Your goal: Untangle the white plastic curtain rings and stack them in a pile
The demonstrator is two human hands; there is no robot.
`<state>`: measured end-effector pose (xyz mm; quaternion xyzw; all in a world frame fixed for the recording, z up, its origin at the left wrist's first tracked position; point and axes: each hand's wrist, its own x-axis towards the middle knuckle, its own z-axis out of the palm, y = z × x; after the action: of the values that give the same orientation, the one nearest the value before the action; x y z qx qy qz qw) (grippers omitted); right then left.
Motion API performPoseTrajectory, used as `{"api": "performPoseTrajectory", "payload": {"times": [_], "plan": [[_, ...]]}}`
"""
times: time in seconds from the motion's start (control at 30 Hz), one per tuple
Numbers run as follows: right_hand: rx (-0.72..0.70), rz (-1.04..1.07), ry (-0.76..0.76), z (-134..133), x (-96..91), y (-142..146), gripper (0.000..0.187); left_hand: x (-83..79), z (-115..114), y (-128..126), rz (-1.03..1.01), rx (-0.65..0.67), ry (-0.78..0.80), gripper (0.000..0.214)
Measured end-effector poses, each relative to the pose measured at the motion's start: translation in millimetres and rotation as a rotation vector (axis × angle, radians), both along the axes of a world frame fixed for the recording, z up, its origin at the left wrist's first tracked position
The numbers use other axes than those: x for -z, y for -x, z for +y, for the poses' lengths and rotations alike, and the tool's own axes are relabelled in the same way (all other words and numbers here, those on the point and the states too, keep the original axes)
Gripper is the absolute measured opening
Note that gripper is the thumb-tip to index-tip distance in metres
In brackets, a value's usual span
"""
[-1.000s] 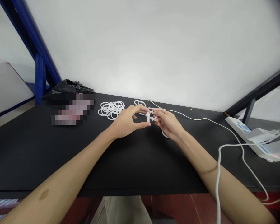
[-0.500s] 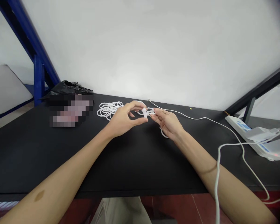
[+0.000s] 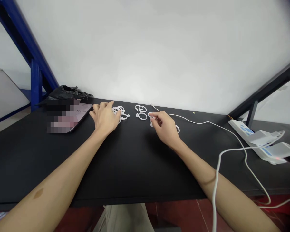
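My left hand [image 3: 103, 116] reaches over a pile of white plastic rings [image 3: 122, 113] on the left, fingers spread and partly covering it. A small round knob shows on some rings. My right hand [image 3: 166, 128] is low over the black table, thumb and forefinger pinched on a white ring [image 3: 150, 114]. Part of that ring is hidden by the fingers. Between the two hands lies a small group of white rings [image 3: 141, 116]. Another white ring [image 3: 178, 129] peeks out from behind my right hand.
At left lie a partly pixelated phone-like slab [image 3: 83, 112] and a crumpled black bag [image 3: 66, 92]. A white cable [image 3: 203, 122] crosses the table [image 3: 125, 167] to the right. A power strip [image 3: 246, 133] with plugged-in adapters stands there; another cord [image 3: 217, 174] hangs over my right forearm.
My hands have moved apart; they were together at a small white piece and rings. The left hand has let go and shifted left to the pile. The right hand stays near the middle.
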<state>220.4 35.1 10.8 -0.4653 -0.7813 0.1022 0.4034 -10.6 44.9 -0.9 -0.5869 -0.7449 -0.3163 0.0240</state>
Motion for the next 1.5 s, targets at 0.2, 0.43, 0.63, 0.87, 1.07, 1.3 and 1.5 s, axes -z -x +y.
{"api": "performPoseTrajectory", "payload": {"times": [0.2,0.43,0.63,0.87,1.07,1.3,1.5], "plan": [[-0.049,0.015,-0.008,-1,1.8,3,0.029,-2.7,-14,-21,0.074,0.330,-0.209,0.044],[-0.174,-0.071,-0.162,-1,2.9,6,0.012,-7.2,-24,-35,-0.155,0.703,-0.074,0.021],[-0.140,0.072,-0.070,-4,0.1,8,0.018,-13.7,-25,-34,-0.286,0.735,-0.080,0.012],[-0.184,0.479,0.452,8,6.2,5,0.038,-17.4,-29,-37,-0.399,0.788,-0.091,0.010],[-0.342,0.644,0.614,5,3.0,8,0.042,-17.3,-28,-34,-0.330,0.896,-0.002,0.012],[-0.216,0.538,0.453,8,1.8,3,0.033,-16.3,-32,-39,-0.258,0.892,0.031,0.015],[-0.128,0.328,0.290,-1,-2.1,6,0.024,-16.1,-35,-41,-0.197,0.911,0.015,0.016]]}}
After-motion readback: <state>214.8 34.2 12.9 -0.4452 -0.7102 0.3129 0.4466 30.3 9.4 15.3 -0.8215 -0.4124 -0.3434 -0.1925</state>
